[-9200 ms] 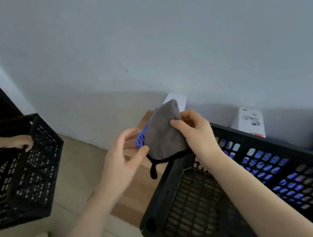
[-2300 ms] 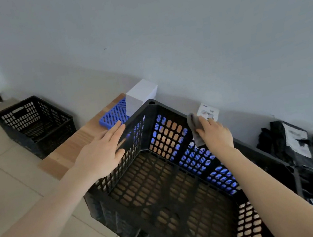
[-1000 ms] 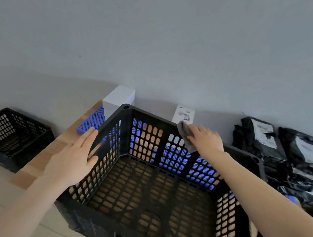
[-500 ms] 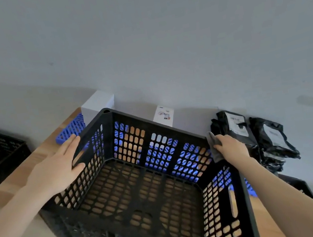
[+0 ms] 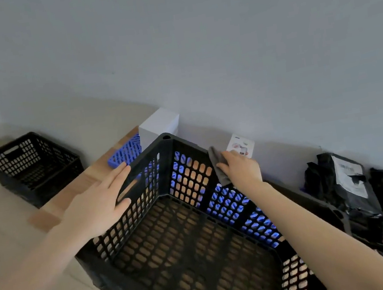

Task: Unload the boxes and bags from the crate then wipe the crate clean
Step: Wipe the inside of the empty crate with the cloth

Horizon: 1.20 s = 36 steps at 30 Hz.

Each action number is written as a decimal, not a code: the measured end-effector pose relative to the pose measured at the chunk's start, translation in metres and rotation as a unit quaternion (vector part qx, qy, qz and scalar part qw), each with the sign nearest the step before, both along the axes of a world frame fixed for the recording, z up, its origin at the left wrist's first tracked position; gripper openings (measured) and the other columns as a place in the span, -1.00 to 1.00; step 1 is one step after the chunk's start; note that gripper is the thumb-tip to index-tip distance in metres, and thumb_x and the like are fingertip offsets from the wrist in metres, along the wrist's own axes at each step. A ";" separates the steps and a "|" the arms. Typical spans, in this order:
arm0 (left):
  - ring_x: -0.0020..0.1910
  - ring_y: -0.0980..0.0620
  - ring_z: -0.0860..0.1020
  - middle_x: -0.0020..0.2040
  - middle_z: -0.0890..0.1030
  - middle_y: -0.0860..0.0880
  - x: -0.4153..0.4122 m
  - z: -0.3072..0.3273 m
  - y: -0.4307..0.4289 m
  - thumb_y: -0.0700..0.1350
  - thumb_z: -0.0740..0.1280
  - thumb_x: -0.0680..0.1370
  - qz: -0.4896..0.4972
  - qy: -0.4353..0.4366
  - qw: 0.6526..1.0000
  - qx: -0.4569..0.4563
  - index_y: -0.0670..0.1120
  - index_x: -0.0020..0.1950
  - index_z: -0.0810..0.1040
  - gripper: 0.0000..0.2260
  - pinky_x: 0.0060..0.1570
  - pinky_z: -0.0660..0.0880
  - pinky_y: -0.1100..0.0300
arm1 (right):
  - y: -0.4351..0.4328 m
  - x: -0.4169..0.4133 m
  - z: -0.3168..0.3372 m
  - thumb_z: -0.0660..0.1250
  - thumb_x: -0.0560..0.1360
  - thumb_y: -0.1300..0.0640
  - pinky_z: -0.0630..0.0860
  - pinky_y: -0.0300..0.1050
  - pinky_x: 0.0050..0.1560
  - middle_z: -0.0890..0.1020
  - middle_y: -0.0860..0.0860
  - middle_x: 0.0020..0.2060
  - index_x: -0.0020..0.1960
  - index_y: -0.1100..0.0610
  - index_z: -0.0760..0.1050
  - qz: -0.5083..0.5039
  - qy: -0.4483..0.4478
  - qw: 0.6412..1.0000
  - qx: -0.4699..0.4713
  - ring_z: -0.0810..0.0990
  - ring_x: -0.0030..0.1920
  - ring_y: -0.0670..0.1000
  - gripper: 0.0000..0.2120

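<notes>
A black lattice crate (image 5: 183, 244) stands on a low wooden board with nothing inside it. My left hand (image 5: 99, 204) lies flat with straight fingers against the outside of its left wall, thumb over the rim. My right hand (image 5: 240, 168) grips a grey cloth (image 5: 217, 163) and presses it onto the far rim, near the back left corner. Unloaded items lie along the wall: a white box (image 5: 158, 130), a small white printed box (image 5: 241, 147), and black bags (image 5: 369, 197) at the right.
A second black crate (image 5: 30, 165) sits on the tiled floor at the left. A blue lattice panel (image 5: 125, 154) lies on the wooden board (image 5: 73, 196) behind the crate. The grey wall runs close behind everything. A dark doorway edge is at far left.
My right hand has slid the cloth back along the far rim from the right corner toward the left corner. The left hand stayed on the left wall. The view swung left.
</notes>
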<state>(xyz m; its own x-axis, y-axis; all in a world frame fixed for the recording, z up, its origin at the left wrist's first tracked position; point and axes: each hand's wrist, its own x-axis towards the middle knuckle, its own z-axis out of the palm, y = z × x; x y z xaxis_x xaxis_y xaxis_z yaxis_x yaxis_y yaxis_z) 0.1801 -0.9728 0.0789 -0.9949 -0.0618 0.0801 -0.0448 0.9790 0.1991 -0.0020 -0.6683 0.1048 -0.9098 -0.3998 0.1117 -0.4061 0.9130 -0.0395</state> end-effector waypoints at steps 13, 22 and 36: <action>0.21 0.16 0.49 0.59 -0.14 0.23 0.001 0.008 0.010 0.17 0.14 0.61 0.038 -0.020 0.999 -0.028 0.13 0.60 -0.15 -0.35 -0.23 0.44 0.40 | -0.123 -0.041 -0.009 0.12 0.63 0.03 0.52 0.10 -0.05 0.52 0.11 0.13 0.26 0.12 0.32 0.078 0.022 0.997 0.008 0.57 0.04 0.20 -0.74; 0.21 0.00 0.55 0.60 -0.18 0.15 -0.002 0.010 0.010 0.12 0.18 0.62 0.022 -0.050 0.998 -0.024 0.08 0.60 -0.17 -0.31 0.09 0.58 0.06 | -0.043 -0.022 0.003 0.13 0.62 0.00 0.41 0.00 -0.11 0.51 0.10 0.20 0.31 0.06 0.32 0.041 -0.043 0.998 0.021 0.55 0.12 0.18 -0.70; 0.52 -0.09 0.20 0.62 -0.08 0.01 -0.007 0.024 0.010 0.25 0.19 0.57 0.000 -0.098 0.993 -0.068 -0.01 0.61 -0.12 -0.23 0.37 0.38 -0.04 | 0.150 0.063 0.024 0.19 0.58 -0.04 0.47 0.06 0.08 0.54 0.07 0.17 0.29 -0.04 0.38 -0.172 -0.076 0.979 0.075 0.54 0.15 0.16 -0.71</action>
